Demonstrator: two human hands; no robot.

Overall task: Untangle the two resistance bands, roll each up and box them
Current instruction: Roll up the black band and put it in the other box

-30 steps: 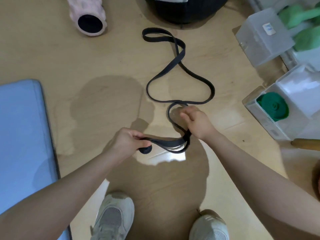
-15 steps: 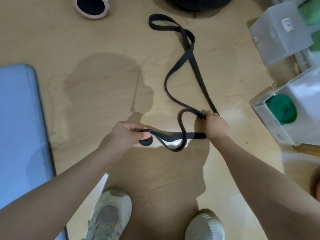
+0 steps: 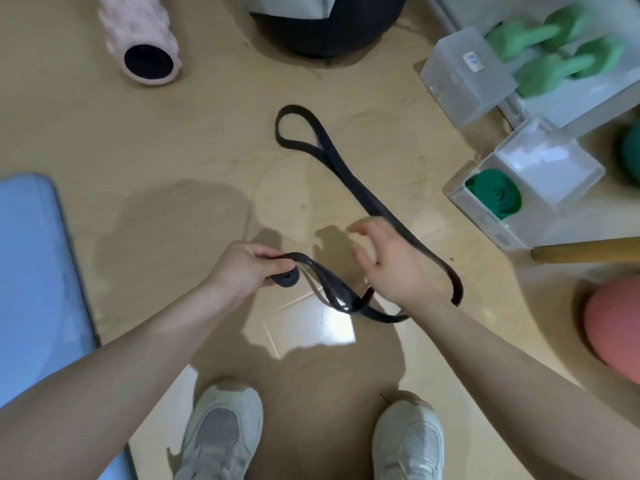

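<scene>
The black band (image 3: 360, 192) in my left hand (image 3: 242, 268) looks like matt rubber, flat and smooth. Under me the floor (image 3: 194, 140) is glossy beige tile, throwing back a bright glare near my mesh-and-leather shoes (image 3: 221, 434). At eleven o'clock the pink roller (image 3: 138, 32) is knobbly foam. At two o'clock, frosted translucent plastic boxes (image 3: 464, 74); one holds a matt green rolled band (image 3: 493, 192). The stick (image 3: 588, 251) at three o'clock looks wooden.

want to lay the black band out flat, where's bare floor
Bare floor between the blue mat, pink roller and black band. Crowded on the right: clear boxes, green roll, wooden stick, pink ball.
</scene>
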